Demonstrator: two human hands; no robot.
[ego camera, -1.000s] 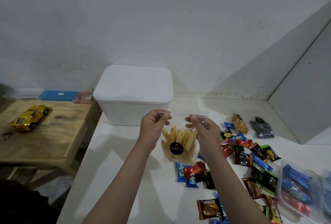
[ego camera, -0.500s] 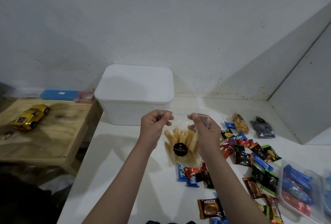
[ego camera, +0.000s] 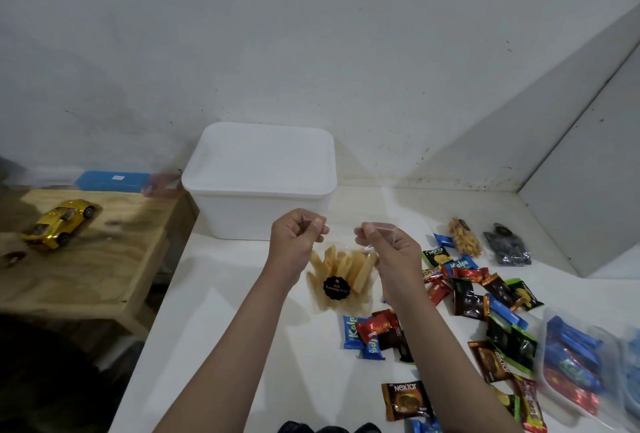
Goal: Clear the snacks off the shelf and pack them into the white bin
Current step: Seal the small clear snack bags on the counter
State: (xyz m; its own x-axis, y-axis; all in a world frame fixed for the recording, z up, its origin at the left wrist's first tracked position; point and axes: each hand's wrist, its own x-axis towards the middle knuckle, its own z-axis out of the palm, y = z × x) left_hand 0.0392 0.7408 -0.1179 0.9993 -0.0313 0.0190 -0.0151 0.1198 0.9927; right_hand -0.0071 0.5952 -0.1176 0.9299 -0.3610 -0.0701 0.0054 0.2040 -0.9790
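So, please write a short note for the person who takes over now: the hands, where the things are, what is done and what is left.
Left hand and right hand each pinch a top corner of the clear bag of potato sticks, held up above the white shelf, in front of the white bin.
Done: no snack can be seen in the bin; its inside cannot be made out.
Left: put this bag in, then the many small snack packets lying on the shelf to the right.

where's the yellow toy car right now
In the head view the yellow toy car sits at far left on the wooden side table, left of the white bin and apart from the snacks.
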